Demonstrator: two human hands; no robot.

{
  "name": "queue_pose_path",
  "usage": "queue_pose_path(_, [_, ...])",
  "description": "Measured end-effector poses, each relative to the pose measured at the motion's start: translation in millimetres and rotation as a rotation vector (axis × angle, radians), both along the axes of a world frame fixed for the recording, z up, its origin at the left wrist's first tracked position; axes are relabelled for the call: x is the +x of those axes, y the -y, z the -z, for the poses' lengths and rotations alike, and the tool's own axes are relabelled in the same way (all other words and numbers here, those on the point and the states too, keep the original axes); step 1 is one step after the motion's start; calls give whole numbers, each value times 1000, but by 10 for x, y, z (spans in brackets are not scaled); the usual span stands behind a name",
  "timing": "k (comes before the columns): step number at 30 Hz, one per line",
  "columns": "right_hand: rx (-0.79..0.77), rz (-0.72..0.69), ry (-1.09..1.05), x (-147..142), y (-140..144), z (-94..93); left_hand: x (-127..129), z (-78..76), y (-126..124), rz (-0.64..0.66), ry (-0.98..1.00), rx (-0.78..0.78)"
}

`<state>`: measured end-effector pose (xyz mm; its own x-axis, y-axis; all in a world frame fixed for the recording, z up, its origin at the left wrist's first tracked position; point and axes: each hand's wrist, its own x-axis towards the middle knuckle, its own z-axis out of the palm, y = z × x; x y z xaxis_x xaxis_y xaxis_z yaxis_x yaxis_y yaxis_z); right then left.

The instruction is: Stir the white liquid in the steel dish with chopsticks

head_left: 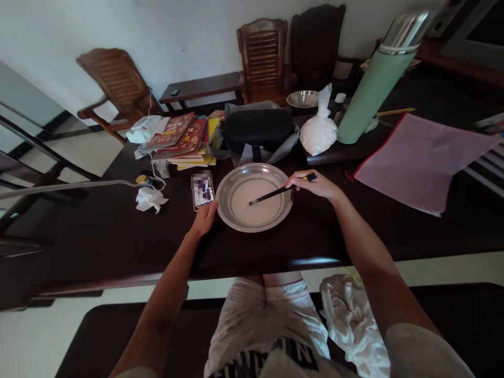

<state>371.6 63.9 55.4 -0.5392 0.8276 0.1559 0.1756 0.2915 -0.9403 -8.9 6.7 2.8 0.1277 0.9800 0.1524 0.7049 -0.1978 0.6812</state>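
My left hand (205, 218) rests on the bench (98, 236) near its front edge, fingers loosely curled against the lower end of the phone (202, 192) and touching the left rim of the pan (254, 197). The pan sits mid-bench, holding a thin white liquid. My right hand (315, 185) is closed around the chopsticks (281, 192), whose tips dip into that liquid.
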Motion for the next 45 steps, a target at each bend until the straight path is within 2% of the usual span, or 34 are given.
queue_pose_path(5, [41,227,-25,155,2,-71,10,-25,3,-8,-40,22])
queue_pose_path(8, [-6,164,-4,191,15,-98,10,-25,1,-1,-49,29])
queue_pose_path(11, [-41,1,8,74,20,-42,1,-17,-3,9,-53,38])
queue_pose_path(13, [-18,-42,0,-3,10,10,-5,-11,-4,2,-56,44])
queue_pose_path(16, [24,50,-14,16,-7,30,-6,-8,-1,-2,-62,52])
queue_pose_path(20, [19,180,-21,182,-4,-47,3,-10,2,7,-43,52])
queue_pose_path(24, [-49,61,-6,137,10,-48,1,-6,2,11,-33,28])
queue_pose_path(27, [-33,-33,-9,21,-1,17,-13,5,0,7,-29,33])
queue_pose_path(29, [-2,-3,-21,12,-15,44,-23,16,-4,7,-20,28])
queue_pose_path(32, [37,151,-50,119,-30,23,-31,31,-11,5,3,0])
queue_pose_path(34, [34,206,-61,198,-28,-13,-31,37,-15,5,6,0])
queue_pose_path(36, [-2,182,-46,215,-16,-38,-31,38,-17,12,-3,16])
queue_pose_path(41, [-35,-25,-12,21,7,8,-37,32,-17,41,-41,51])
queue_pose_path(43, [2,-9,-17,-15,0,30,-40,30,-16,38,-51,52])
queue_pose_path(45, [37,78,-29,21,-7,23,-39,29,-16,36,-51,52])
